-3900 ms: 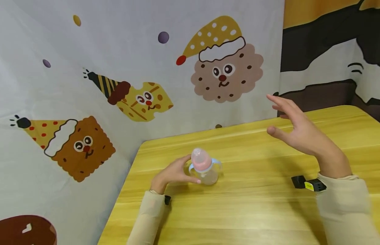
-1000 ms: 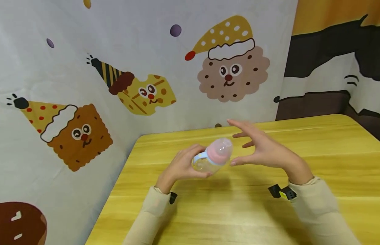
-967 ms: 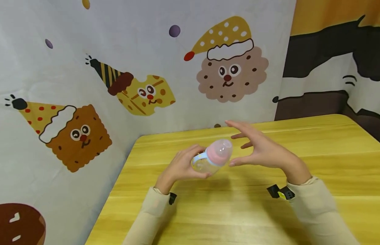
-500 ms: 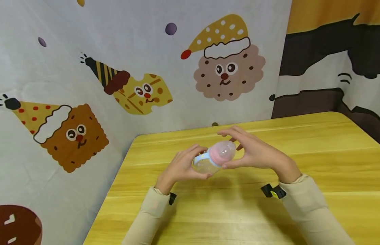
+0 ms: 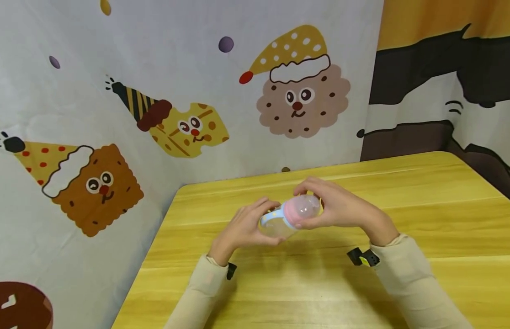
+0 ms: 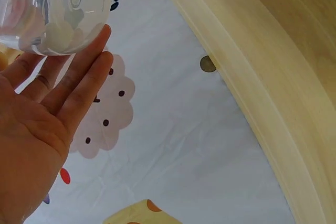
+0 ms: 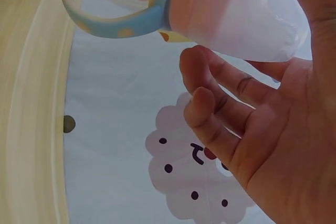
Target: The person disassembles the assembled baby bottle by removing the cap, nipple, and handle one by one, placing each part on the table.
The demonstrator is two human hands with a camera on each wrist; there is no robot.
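Observation:
A baby bottle (image 5: pixel 279 226) with a pink collar (image 5: pixel 293 212), a clear dome cap (image 5: pixel 307 205) and pale blue handles (image 5: pixel 270 215) is tilted above the table, its cap end to the right. My left hand (image 5: pixel 247 224) holds the clear body between thumb and fingers. In the left wrist view the bottle's round base (image 6: pixel 79 3) faces out over the fingers (image 6: pixel 84 85). My right hand (image 5: pixel 341 205) grips the collar and cap end, thumb in front, fingers behind. The right wrist view has the cap (image 7: pixel 247 17) above the curled fingers (image 7: pixel 202 106) and one handle (image 7: pixel 113 24) to the left.
Below is a yellow wood-grain table (image 5: pixel 312 278) that reaches back to a white cloth wall (image 5: pixel 177 45) printed with cartoon snacks. A small camera (image 5: pixel 363 257) is worn on the right wrist, and another dark device (image 5: pixel 231 271) on the left.
The bottle, at first upright on the table beside my left hand, is now lifted and tilted right. My right hand has come in from the right, passed from spread fingers to gripping its cap end.

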